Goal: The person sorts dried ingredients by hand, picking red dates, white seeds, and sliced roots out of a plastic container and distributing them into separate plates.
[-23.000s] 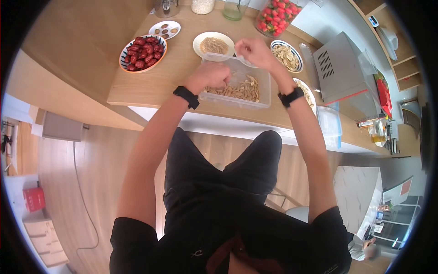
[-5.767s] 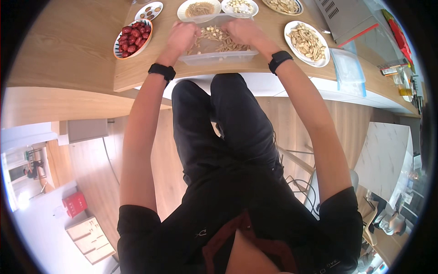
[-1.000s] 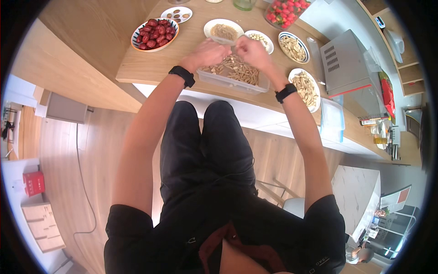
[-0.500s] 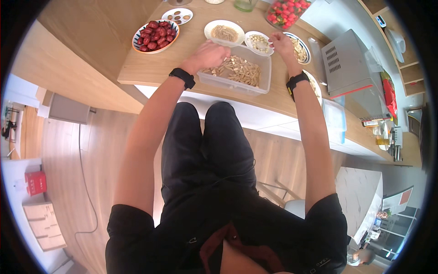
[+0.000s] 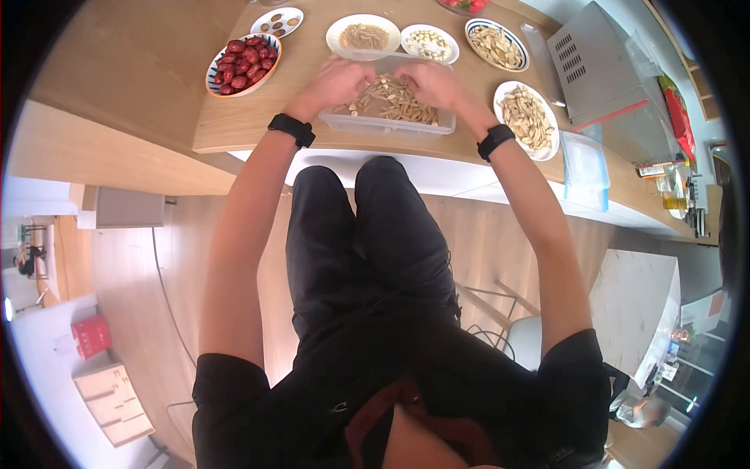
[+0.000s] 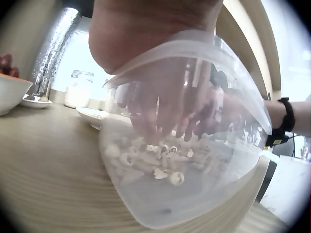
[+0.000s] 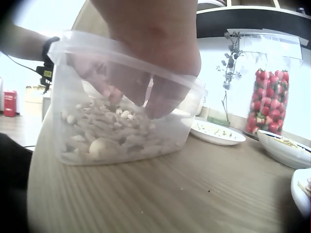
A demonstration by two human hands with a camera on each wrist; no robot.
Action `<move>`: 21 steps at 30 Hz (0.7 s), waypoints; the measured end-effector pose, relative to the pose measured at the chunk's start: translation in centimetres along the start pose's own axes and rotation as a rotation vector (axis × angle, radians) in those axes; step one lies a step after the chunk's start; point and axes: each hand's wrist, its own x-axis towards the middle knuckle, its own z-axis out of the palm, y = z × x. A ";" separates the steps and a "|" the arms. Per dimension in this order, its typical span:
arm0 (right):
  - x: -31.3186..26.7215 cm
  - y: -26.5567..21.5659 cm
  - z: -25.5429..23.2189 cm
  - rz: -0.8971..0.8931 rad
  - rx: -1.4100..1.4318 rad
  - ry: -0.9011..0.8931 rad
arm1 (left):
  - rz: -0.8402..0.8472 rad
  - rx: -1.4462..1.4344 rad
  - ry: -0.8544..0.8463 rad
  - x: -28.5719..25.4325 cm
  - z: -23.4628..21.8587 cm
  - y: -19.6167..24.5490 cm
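A clear plastic box (image 5: 391, 125) at the counter's front edge holds pale elongated slices (image 5: 402, 105) and small round whitish pieces (image 7: 125, 114). My left hand (image 5: 344, 82) reaches over its left side, fingers pointing down inside, blurred through the wall in the left wrist view. From the right, my right hand (image 5: 430, 80) dips over the rim, fingertips close above the pieces in the right wrist view. I cannot tell whether either hand pinches a piece. Behind the box stand a plate of small round pale pieces (image 5: 430, 44) and a plate of thin beige strips (image 5: 363, 36).
Left of the box are a bowl of red dates (image 5: 246, 66) and a small plate of brown discs (image 5: 277, 22). To the right stand a plate (image 5: 527, 121) and a bowl of pale slices (image 5: 497, 44), zip bags (image 5: 586, 172), and a microwave (image 5: 605, 62). Strawberries fill a clear container (image 7: 268, 102).
My right hand has come back from the plate of round pieces to the box, close to the left hand. Whitish round pieces now lie among the slices, unlike the earliest frame.
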 end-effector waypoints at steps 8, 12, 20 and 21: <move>-0.2 -0.3 -0.6 -0.088 0.077 -0.078 | 0.043 0.253 -0.217 -0.1 -0.5 0.2; -0.1 -0.3 -0.7 -0.046 0.134 -0.151 | 0.020 0.240 -0.229 -0.1 -0.9 0.7; 0.1 -0.3 -0.7 -0.041 0.157 -0.094 | -0.041 0.256 -0.306 0.6 -0.7 1.0; 0.1 -0.3 -0.7 -0.036 0.161 -0.090 | -0.041 0.255 -0.304 0.8 -0.4 1.6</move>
